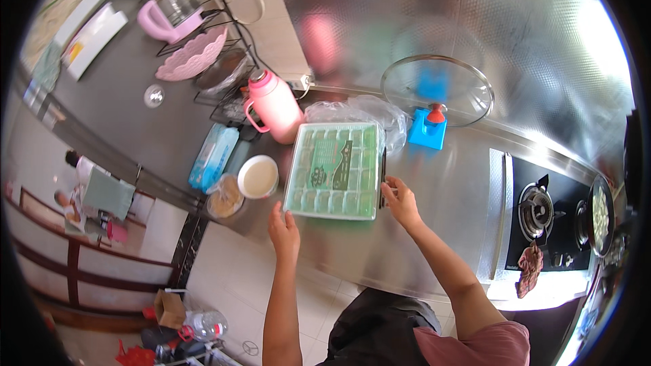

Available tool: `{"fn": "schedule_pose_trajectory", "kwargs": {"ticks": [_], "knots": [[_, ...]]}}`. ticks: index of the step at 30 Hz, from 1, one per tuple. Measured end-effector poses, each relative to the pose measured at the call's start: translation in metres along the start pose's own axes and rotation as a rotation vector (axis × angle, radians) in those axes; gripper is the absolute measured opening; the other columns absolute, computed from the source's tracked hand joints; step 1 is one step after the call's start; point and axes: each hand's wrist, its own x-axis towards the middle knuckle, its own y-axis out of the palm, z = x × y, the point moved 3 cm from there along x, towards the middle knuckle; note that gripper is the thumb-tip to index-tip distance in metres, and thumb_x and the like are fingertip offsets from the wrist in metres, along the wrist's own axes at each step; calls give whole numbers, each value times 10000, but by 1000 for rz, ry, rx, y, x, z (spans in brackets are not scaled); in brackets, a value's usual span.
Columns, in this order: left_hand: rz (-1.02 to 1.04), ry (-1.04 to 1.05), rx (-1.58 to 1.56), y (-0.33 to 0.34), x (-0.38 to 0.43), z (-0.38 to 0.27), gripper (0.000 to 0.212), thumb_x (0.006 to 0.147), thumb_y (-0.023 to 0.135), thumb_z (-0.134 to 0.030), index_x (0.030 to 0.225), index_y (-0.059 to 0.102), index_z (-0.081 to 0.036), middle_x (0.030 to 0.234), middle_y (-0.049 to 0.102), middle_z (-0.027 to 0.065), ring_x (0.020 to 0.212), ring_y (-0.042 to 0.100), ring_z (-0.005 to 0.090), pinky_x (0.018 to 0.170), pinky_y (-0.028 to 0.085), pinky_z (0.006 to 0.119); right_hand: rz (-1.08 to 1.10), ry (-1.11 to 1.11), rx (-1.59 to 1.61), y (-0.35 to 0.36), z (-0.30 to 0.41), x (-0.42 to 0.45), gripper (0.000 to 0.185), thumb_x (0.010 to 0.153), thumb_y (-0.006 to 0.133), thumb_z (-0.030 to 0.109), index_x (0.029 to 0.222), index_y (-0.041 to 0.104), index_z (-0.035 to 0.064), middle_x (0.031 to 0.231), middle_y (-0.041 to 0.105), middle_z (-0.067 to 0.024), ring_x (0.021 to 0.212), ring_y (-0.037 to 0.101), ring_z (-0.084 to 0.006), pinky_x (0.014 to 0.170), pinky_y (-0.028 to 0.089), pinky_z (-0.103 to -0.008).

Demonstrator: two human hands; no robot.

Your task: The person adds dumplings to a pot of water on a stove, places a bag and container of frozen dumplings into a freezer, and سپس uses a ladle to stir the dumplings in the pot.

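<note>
A green compartmented food box (333, 173) under a clear lid lies on the steel counter in front of me. A printed label covers the lid's middle. My left hand (284, 231) is at the box's near left corner, fingers apart, with the thumb close to the rim. Beside the right edge, my right hand (402, 202) has its fingers bent towards the box. A thin dark object (384, 165) runs along that edge by the fingertips; whether I grip it is unclear. Just left of the box stands a white bowl (258, 177) of pale contents.
A pink thermos jug (274, 107) and clear plastic bags (356, 109) stand behind the box. A glass lid (437, 91) leans by a blue holder (427, 129). To the right are a gas hob (536, 208) and a filled pan (601, 216). Wet wipes (214, 156) lie left.
</note>
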Motion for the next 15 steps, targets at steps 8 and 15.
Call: {"fn": "schedule_pose_trajectory", "kwargs": {"ticks": [8, 15], "knots": [[414, -538, -511, 26, 53, 23, 238, 894, 545, -171, 1048, 562, 9, 878, 608, 52, 802, 557, 108, 708, 452, 235, -54, 153, -47, 17, 2, 24, 261, 855, 599, 208, 991, 577, -15, 838, 632, -114, 762, 624, -178, 665, 488, -287], [698, -361, -604, 8, 24, -2, 145, 855, 597, -106, 970, 579, -20, 795, 571, 4, 735, 519, 66, 647, 437, 213, -223, 136, 2, -26, 13, -25, 157, 881, 523, 112, 957, 558, -21, 851, 611, -64, 801, 570, -105, 697, 456, -249]]}}
